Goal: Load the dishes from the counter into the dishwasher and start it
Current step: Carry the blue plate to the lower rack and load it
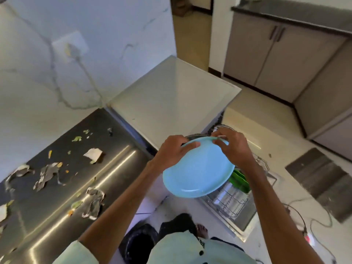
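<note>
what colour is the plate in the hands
Light blue plate, plain with no pattern, seen in the head view.

The person wears a pale mint-green shirt (pixel 190 252) with short sleeves. The left sleeve (pixel 76 252) ends in a loose edge, and the forearm beyond it is bare, as is the right one. Two small dark round buttons (pixel 200 253) sit on the front, with a little dark label (pixel 202 244) just above them. Below are dark trousers (pixel 177 224) and a bare foot (pixel 202 229).
</note>
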{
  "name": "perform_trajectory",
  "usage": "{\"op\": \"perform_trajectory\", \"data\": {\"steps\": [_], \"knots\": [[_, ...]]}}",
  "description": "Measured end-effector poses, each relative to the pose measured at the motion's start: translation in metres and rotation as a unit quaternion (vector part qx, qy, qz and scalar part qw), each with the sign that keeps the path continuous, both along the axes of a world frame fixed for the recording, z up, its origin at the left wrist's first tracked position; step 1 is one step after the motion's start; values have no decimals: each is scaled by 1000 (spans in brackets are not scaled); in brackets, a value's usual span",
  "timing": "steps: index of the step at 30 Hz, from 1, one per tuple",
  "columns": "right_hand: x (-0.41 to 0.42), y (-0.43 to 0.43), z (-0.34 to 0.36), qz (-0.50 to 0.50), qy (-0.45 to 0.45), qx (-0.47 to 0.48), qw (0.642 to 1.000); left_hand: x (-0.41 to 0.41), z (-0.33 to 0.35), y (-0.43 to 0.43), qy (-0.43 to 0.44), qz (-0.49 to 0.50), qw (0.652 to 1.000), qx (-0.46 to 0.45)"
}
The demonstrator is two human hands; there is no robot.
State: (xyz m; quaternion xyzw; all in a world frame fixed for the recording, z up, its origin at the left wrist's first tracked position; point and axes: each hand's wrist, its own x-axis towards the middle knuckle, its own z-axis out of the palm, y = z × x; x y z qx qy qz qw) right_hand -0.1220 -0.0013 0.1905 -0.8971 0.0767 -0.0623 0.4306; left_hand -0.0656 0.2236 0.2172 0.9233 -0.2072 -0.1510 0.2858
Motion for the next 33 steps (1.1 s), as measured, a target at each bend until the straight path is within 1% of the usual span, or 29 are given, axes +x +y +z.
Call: {"op": "perform_trajectory", "data": {"steps": [4,7,9,12,15,21,24,27,30,33], "knots": [[-6,-53,-22,-96,43,-40,994,37,-27,-41,-18,-85,995,48],[-16,-96,-51,-167,93,-61,980,64,-62,-65,-26,-150,983,101],[-24,-116,-75,-220,106,-79,967,78,-86,-81,-44,-169,977,124],[-25,-130,-115,-291,119,-80,946,92,-115,-104,-44,-181,971,147],[-11,-134,-156,-342,156,-53,925,103,-146,-129,-44,-201,966,155],[6,-145,-239,-412,220,0,884,117,-214,-157,-20,-175,967,184],[10,-160,-284,-437,246,16,865,119,-253,-167,1,-165,964,206],[27,-172,-323,-427,271,-4,863,118,-295,-175,23,-149,966,209],[57,-181,-357,-410,252,-3,877,124,-334,-184,35,-115,969,215],[96,-189,-382,-372,222,-22,901,137,-366,-193,34,-83,973,214]]}}
